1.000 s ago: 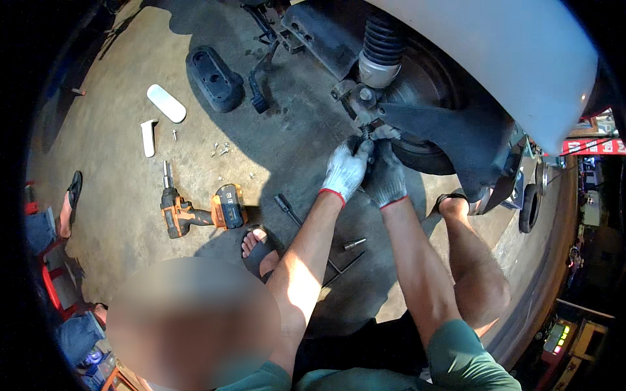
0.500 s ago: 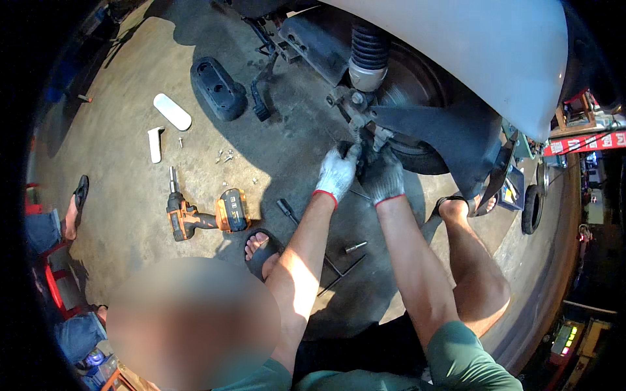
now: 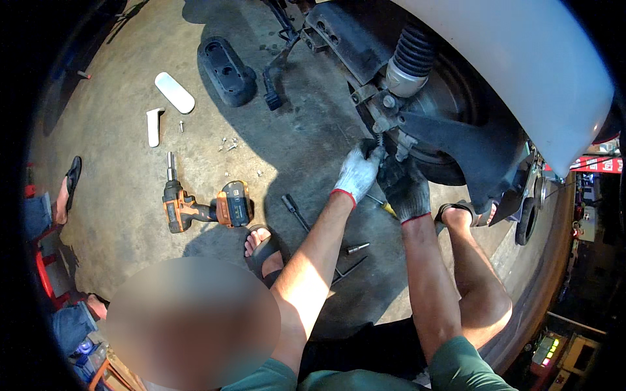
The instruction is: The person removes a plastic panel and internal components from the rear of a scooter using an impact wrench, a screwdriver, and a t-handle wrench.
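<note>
Both my hands wear knitted work gloves with red cuffs and meet under the wheel hub of a raised-looking scooter. My left hand (image 3: 360,173) is closed, fingers pinched at the lower end of a thin rod with a coiled spring (image 3: 380,139). Close against it, my right hand (image 3: 405,188) has its fingers curled in at the same spot; its glove is darkly soiled. What the fingertips grip is hidden. Above them are a metal bracket (image 3: 385,112), the shock absorber (image 3: 407,65) and the dark wheel (image 3: 450,98).
A cordless impact wrench (image 3: 195,208), a T-handle wrench (image 3: 300,218) and a socket (image 3: 357,248) lie on the floor. Left of the scooter are a black cover (image 3: 225,70), white panels (image 3: 175,93) and loose screws (image 3: 231,144). A yellow-handled tool (image 3: 389,208) shows behind my right hand.
My view has shifted, so the scooter sits farther right and lower. My hands stay together at the rod, and the yellow handle has come into sight beside my right hand.
</note>
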`<state>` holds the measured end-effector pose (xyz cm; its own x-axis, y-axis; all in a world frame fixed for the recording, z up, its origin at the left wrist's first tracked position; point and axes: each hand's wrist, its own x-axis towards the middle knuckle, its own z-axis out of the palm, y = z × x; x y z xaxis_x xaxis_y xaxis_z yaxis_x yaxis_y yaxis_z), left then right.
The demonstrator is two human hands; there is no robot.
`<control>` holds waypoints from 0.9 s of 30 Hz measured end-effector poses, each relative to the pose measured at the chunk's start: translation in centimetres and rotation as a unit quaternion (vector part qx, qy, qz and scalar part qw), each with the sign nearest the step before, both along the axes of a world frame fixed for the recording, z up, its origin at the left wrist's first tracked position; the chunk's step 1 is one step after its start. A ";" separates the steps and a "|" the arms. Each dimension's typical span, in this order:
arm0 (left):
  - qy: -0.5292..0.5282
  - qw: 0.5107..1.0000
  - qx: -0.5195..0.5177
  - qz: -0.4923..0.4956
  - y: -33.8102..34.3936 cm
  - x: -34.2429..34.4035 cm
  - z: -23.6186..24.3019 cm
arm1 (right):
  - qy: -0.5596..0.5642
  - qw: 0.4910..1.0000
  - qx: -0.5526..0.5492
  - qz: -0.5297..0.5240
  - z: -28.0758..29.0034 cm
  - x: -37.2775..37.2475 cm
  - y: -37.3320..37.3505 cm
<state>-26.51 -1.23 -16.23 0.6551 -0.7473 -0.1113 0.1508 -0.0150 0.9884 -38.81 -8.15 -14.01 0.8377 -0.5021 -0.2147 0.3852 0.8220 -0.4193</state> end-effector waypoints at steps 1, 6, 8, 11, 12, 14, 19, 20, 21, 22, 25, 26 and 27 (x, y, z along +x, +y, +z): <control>0.054 0.998 0.017 -0.029 -0.5 -0.5 1.2 | 0.049 0.995 -0.081 -0.030 -2.5 -1.6 -1.1; 0.207 0.974 0.045 -0.086 -0.9 0.3 3.3 | 0.143 0.988 0.032 -0.043 -5.5 -4.6 1.1; 0.198 0.977 0.024 -0.077 -0.7 0.8 2.1 | 0.242 0.967 0.024 -0.078 -4.2 -4.1 3.5; 0.199 0.977 0.002 -0.074 -0.5 0.4 1.8 | 0.373 0.912 -0.065 -0.158 -2.0 -3.8 3.1; 0.194 0.978 0.009 -0.077 -0.3 -0.1 2.2 | 0.392 0.893 -0.124 -0.183 -0.6 -3.6 2.8; 0.220 0.973 0.011 -0.073 -0.2 -0.9 2.9 | 0.422 0.857 -0.187 -0.229 2.6 -2.5 2.5; 0.219 0.967 0.033 -0.126 -0.2 -1.0 2.1 | 0.417 0.834 -0.312 -0.184 3.7 -0.1 0.9; 0.229 0.964 0.036 -0.127 -0.3 -1.6 2.3 | 0.425 0.829 -0.319 -0.175 3.7 -0.4 0.5; 0.237 0.963 0.029 -0.124 -0.3 -1.9 2.5 | 0.434 0.823 -0.326 -0.166 3.6 -0.6 0.1; 0.245 0.962 0.022 -0.120 -0.3 -1.9 2.6 | 0.425 0.825 -0.334 -0.166 3.5 -0.6 -0.2; 0.275 0.955 -0.006 -0.112 -0.5 -2.1 2.3 | 0.421 0.813 -0.368 -0.162 2.4 -0.7 -1.2; 0.283 0.953 -0.009 -0.108 -0.7 -2.0 2.3 | 0.435 0.799 -0.383 -0.159 2.0 -0.6 -1.3; 0.291 0.951 -0.012 -0.104 -0.8 -1.8 2.4 | 0.449 0.785 -0.398 -0.157 1.7 -0.5 -1.5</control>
<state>-28.36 -2.03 -13.87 0.3247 -0.8614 -0.3906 0.6688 -0.0829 0.7388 -39.32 -9.69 -12.26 0.3367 -0.9276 -0.1615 -0.2276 0.0862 -0.9699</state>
